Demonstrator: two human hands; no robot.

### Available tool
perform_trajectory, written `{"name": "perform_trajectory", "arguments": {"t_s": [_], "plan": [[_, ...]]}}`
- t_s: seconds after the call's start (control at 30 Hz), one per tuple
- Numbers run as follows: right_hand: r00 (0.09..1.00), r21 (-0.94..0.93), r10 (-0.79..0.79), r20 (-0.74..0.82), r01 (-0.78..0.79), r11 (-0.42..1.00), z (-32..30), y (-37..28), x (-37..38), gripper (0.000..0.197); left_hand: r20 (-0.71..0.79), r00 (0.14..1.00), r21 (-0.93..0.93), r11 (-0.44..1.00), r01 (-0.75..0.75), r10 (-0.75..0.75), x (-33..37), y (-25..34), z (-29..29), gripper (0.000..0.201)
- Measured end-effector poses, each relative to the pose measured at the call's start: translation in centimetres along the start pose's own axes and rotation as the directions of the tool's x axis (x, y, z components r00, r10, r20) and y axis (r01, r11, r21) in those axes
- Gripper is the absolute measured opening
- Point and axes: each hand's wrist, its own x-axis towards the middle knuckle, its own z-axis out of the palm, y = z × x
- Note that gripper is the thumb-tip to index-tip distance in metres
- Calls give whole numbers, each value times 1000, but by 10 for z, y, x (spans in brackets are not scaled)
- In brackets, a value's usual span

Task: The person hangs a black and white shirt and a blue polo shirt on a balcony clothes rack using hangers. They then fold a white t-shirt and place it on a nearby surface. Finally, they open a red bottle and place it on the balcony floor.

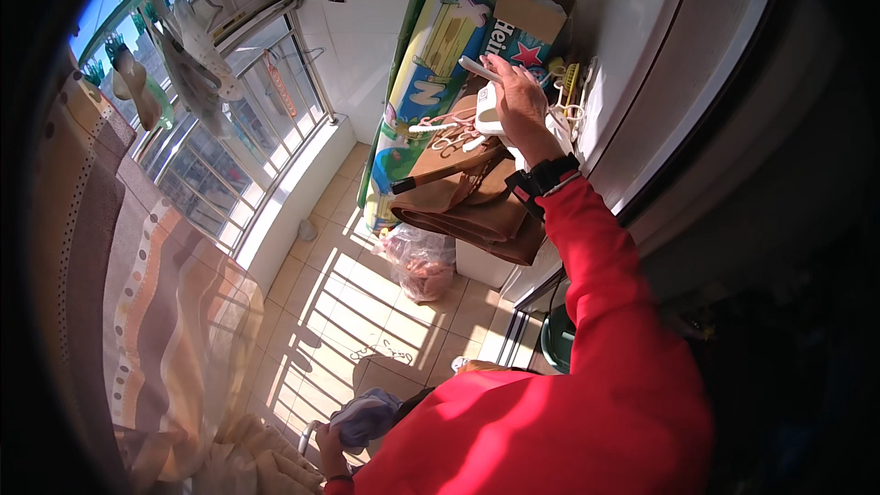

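Observation:
My right hand (pixel 515 103) reaches out over a heap at the far right, its fingers closed round a white plastic thing (pixel 489 115) with a bar-like end; its exact kind I cannot make out. Beside it lie several pink and white clothes hangers (pixel 449 134) on a brown bag-like item (pixel 477 220). Low in the picture, my left hand (pixel 330 447) grips a bundle of grey-blue cloth (pixel 365 417). A white rod (pixel 307 437) shows next to that hand; whether the fingers hold it too is unclear.
A colourful rolled play mat (pixel 431 55) stands behind the heap, near a cardboard box (pixel 532 16). A plastic bag (pixel 422 261) sits on the tiled floor (pixel 302 312). Striped curtains (pixel 156 293) hang at left, below a drying rack (pixel 137 0) with clipped laundry.

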Motion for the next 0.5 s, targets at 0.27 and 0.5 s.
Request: {"name": "perform_trajectory", "arguments": {"t_s": [0.27, 0.5], "plan": [[880, -520, 270, 392, -30, 853, 26, 40, 6, 28, -50, 991, 51, 991, 125, -122, -2, -31, -8, 27], [878, -491, 190, 440, 58, 869, 49, 58, -3, 29, -62, 989, 61, 989, 135, -131, -13, -10, -1, 26]]}}
